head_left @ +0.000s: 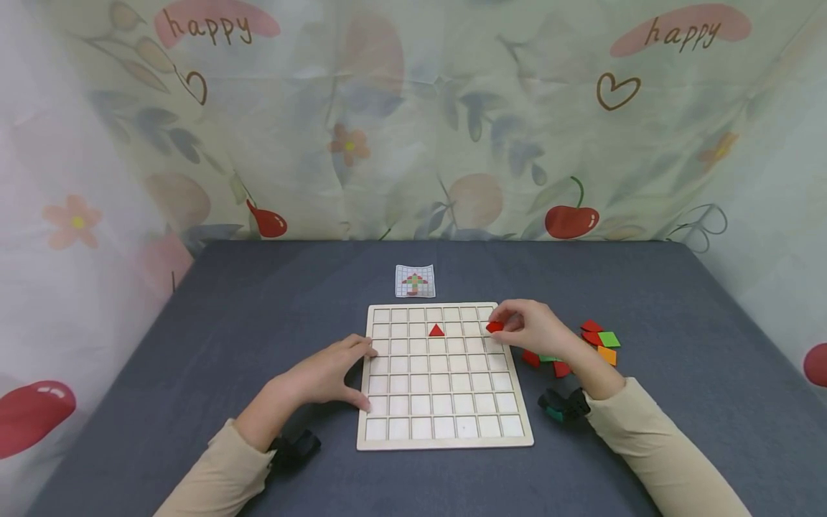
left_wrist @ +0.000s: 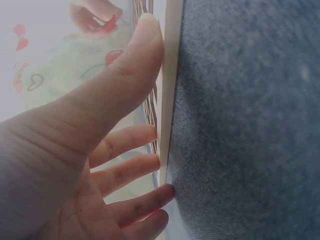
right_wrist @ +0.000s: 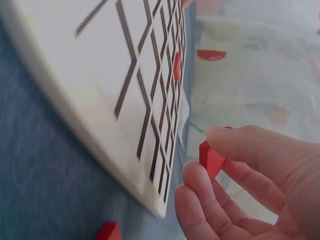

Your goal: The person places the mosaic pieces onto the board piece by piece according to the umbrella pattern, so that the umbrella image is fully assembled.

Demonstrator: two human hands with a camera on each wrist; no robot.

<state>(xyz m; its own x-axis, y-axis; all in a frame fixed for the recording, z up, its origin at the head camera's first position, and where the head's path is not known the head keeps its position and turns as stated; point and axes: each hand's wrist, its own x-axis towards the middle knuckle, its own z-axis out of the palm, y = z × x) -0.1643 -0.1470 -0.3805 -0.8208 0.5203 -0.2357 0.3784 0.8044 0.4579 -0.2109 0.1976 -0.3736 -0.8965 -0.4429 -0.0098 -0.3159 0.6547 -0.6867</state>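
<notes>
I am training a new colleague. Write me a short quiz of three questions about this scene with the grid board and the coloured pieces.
1. True or false: a red triangle already lies in a cell of the grid board.
2. What does the right hand pinch? A) a red piece B) the pattern card C) a green piece
3. Fill the gap: the left hand rests its fingers against the board's ____ edge.

Key
1. True.
2. A: the red piece, held over the board's right side; the pattern card lies beyond the board, and the loose pieces lie on the table.
3. Left.
</notes>
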